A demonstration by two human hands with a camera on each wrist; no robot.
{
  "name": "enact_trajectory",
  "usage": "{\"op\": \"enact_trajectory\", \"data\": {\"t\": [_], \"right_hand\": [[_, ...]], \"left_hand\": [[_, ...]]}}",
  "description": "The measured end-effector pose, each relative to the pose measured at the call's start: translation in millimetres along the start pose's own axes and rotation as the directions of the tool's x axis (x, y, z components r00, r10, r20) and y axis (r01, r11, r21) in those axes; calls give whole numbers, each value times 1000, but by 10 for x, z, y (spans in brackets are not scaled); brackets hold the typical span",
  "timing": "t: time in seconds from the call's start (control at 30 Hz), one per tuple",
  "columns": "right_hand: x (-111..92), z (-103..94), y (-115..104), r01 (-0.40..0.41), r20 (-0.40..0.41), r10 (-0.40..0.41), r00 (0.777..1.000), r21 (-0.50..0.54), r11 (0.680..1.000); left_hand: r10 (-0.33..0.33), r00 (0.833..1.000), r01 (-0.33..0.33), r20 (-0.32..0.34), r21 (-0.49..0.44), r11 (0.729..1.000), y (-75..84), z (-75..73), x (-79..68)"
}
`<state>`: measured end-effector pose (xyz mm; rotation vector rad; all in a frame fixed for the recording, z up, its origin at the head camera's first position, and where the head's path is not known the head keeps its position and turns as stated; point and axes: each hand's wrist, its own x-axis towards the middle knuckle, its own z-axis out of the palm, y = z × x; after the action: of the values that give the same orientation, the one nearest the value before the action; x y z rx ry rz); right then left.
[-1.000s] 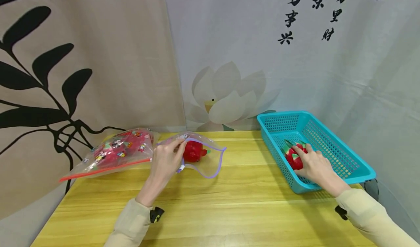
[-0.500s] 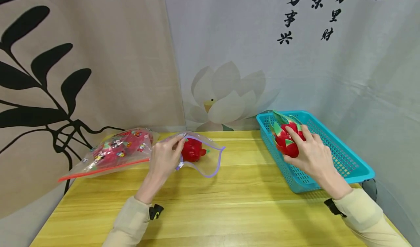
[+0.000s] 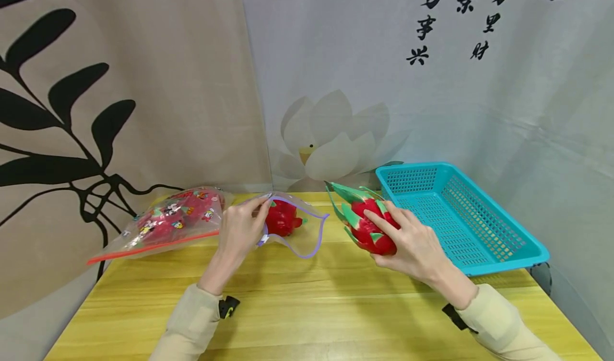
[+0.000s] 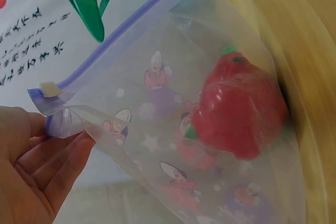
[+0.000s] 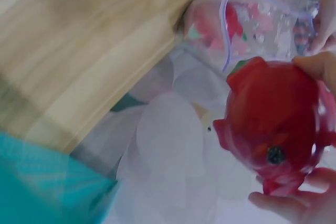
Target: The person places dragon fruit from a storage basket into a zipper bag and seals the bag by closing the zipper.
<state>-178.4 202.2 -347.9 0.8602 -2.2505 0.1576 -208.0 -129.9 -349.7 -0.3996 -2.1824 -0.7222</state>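
Note:
My left hand [image 3: 241, 230] pinches the edge of a clear printed zip bag [image 4: 152, 129] with a purple seal; its mouth gapes toward the right. Inside that bag lies a red dragon fruit [image 3: 283, 218], seen through the plastic in the left wrist view too. My right hand [image 3: 414, 243] grips another dragon fruit [image 3: 371, 225], red with long green leaf tips, held above the table between the bag and the basket. In the right wrist view its rounded red end [image 5: 275, 114] with a dark spot faces the camera, thumb and fingers around it.
A turquoise perforated basket [image 3: 460, 217] stands at the right of the wooden table [image 3: 307, 307]. At the left lies a red-sealed zip bag [image 3: 177, 214], filled with something red and green. A printed cloth [image 3: 336, 83] hangs behind the table.
My right hand has lifted the dragon fruit out of the turquoise basket and carried it left toward the purple-sealed bag. My left hand has stayed at the bag's edge.

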Motion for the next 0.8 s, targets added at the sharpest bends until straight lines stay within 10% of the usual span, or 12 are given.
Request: {"op": "enact_trajectory", "data": {"t": [0.8], "right_hand": [[79, 209, -463, 225, -52, -222, 974, 66, 972]], "left_hand": [[-11, 1000, 12, -10, 14, 1000, -1, -5, 15]]}}
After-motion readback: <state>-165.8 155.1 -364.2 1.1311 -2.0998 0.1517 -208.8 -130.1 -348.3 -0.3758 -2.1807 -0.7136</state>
